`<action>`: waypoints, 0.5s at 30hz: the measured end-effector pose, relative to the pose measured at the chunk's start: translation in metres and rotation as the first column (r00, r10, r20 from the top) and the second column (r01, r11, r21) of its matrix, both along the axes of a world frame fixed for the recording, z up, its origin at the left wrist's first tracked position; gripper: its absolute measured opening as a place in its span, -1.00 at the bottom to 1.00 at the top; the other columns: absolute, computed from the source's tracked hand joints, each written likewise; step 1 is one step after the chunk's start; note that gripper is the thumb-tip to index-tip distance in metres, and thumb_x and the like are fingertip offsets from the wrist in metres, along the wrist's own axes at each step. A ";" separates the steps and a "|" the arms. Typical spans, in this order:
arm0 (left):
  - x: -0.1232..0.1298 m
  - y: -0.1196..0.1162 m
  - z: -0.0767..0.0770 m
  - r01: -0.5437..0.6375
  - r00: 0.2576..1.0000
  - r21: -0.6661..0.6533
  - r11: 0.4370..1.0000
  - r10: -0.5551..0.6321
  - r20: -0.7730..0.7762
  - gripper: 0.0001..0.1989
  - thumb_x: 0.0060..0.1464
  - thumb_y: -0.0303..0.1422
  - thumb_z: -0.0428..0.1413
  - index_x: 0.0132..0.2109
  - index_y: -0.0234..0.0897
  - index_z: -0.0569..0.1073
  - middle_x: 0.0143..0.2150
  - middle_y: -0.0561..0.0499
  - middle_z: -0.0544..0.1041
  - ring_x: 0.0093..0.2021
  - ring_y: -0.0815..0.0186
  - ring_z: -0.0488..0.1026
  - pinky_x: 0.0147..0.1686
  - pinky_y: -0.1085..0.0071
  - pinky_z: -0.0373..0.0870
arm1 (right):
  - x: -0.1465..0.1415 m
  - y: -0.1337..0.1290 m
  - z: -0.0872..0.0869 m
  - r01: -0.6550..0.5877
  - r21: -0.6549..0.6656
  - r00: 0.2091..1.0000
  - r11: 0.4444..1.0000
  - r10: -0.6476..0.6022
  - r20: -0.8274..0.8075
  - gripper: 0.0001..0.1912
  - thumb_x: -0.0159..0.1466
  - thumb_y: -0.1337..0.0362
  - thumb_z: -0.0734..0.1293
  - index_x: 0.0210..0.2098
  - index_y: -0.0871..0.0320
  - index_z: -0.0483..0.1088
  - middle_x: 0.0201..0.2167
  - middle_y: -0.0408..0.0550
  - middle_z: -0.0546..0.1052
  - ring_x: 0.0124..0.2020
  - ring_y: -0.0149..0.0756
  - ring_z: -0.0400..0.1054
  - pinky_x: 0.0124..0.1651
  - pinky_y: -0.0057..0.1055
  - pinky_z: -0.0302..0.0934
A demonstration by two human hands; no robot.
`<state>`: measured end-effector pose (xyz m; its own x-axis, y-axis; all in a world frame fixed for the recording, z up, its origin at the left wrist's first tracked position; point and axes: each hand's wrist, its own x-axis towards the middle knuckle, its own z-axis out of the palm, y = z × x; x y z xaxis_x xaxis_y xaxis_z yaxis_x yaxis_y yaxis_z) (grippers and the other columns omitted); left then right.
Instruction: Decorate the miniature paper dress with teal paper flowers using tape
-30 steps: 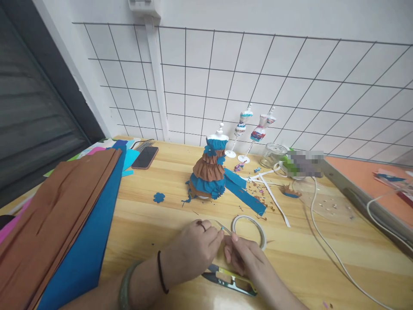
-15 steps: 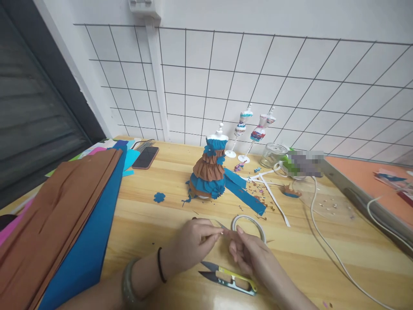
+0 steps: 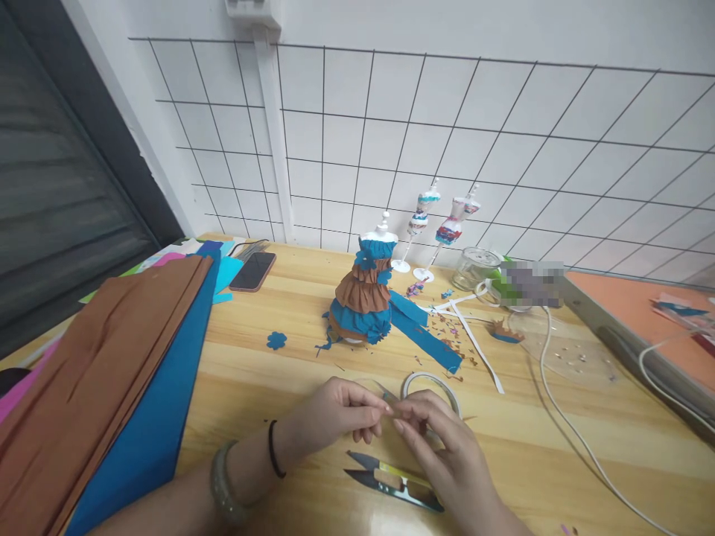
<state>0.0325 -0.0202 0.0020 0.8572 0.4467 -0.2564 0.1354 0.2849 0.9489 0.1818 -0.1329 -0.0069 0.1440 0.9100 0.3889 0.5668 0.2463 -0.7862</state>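
Observation:
My left hand (image 3: pixel 351 409) is closed in a pinch, its fingertips meeting those of my right hand (image 3: pixel 441 432), which is also closed. What lies between the fingertips is too small to make out. Thread snips with a yellow handle (image 3: pixel 394 480) lie just below, partly under my right hand. Behind the right hand is a white tape roll (image 3: pixel 433 378). Farther back stands a small dress form (image 3: pixel 363 286) in a ruffled blue and brown paper dress with blue flowers. A loose blue paper flower (image 3: pixel 276 340) lies to its left.
Brown and blue paper sheets (image 3: pixel 117 357) cover the left side, near a phone (image 3: pixel 253 272). Blue strips (image 3: pixel 427 339), paper scraps, white strips and a glass jar (image 3: pixel 474 269) are at the right. Two mini mannequins stand behind. A white cable (image 3: pixel 575 439) runs down the right.
My right hand has turned, its fingers curling inward to meet the left fingertips. My left hand has shifted slightly, with its lower fingers now showing.

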 end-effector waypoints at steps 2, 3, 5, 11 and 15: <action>0.000 -0.001 0.002 0.022 1.000 0.017 1.000 -0.022 -0.013 -0.71 -0.10 -0.19 0.15 -0.38 -0.39 0.51 -0.57 0.09 0.40 -0.57 0.51 0.30 -0.54 0.57 0.20 | 0.000 0.000 0.001 -0.006 -0.005 1.000 1.000 0.006 0.024 -0.85 0.21 0.42 0.26 -0.25 0.08 0.39 -0.39 -0.02 0.43 -0.39 -0.28 0.32 -0.39 -0.42 0.20; -0.001 -0.001 0.003 0.031 0.999 0.031 0.999 -0.031 -0.016 -0.72 -0.09 -0.20 0.14 -0.40 -0.39 0.50 -0.57 0.09 0.39 -0.57 0.51 0.29 -0.54 0.57 0.20 | -0.001 0.000 0.001 -0.009 -0.005 0.999 1.000 0.009 0.035 -0.84 0.22 0.42 0.26 -0.25 0.09 0.40 -0.38 -0.01 0.43 -0.37 -0.27 0.33 -0.37 -0.42 0.21; -0.002 -0.002 0.002 0.048 0.999 0.066 0.997 -0.047 -0.011 -0.73 -0.07 -0.21 0.13 -0.43 -0.39 0.49 -0.57 0.08 0.39 -0.56 0.51 0.28 -0.52 0.57 0.21 | -0.001 0.000 0.001 -0.020 0.000 0.998 1.000 0.020 0.054 -0.83 0.22 0.43 0.24 -0.24 0.10 0.41 -0.38 0.01 0.44 -0.33 -0.25 0.35 -0.34 -0.41 0.23; -0.004 -0.002 -0.006 0.084 0.996 0.104 0.991 -0.085 0.005 -0.74 0.00 -0.23 0.09 -0.35 -0.38 0.50 -0.54 0.08 0.37 -0.51 0.49 0.29 -0.48 0.57 0.21 | 0.000 0.000 0.003 -0.036 0.057 0.989 0.998 0.028 0.144 -0.78 0.24 0.45 0.19 -0.21 0.12 0.41 -0.39 0.00 0.42 -0.36 -0.29 0.36 -0.37 -0.44 0.27; -0.004 -0.002 -0.004 0.105 0.994 0.089 0.991 -0.103 -0.021 -0.71 0.00 -0.22 0.08 -0.37 -0.39 0.52 -0.56 0.07 0.36 -0.52 0.49 0.27 -0.50 0.57 0.20 | -0.001 0.001 0.007 -0.057 0.125 0.989 0.991 0.038 0.146 -0.77 0.24 0.46 0.18 -0.24 0.14 0.42 -0.41 0.00 0.43 -0.38 -0.32 0.37 -0.38 -0.47 0.28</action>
